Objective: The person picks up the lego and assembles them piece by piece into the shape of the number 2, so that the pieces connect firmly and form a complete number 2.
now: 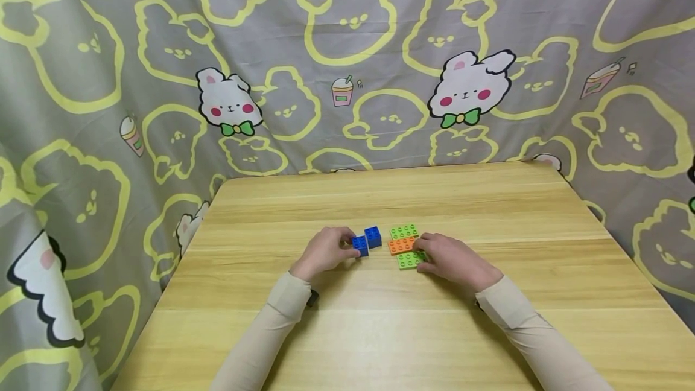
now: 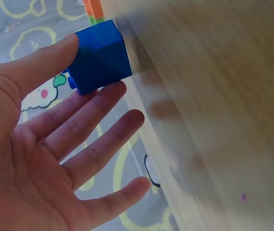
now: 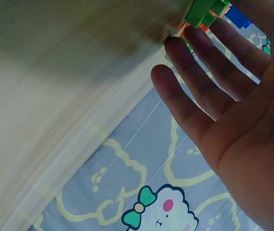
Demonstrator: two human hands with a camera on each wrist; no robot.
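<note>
My left hand (image 1: 326, 250) pinches a small blue toy brick (image 1: 361, 245) between thumb and fingertips, its other fingers spread in the left wrist view. Right beside that brick stands a second blue brick (image 1: 373, 236). To their right, a far green brick (image 1: 403, 232), an orange brick (image 1: 400, 246) and a near green brick (image 1: 409, 259) lie in a row, studs up. My right hand (image 1: 455, 259) holds the near green brick at its right end, thumb at the front; its fingers cover part of the orange one. In the right wrist view, green studs (image 3: 208, 19) show by the fingertips.
Everything rests on a wooden table (image 1: 358, 343). Behind it and along both sides hangs a grey curtain (image 1: 293, 29) with yellow outlines and white cartoon animals. Both forearms, in beige sleeves (image 1: 266, 330), reach over the table's near part.
</note>
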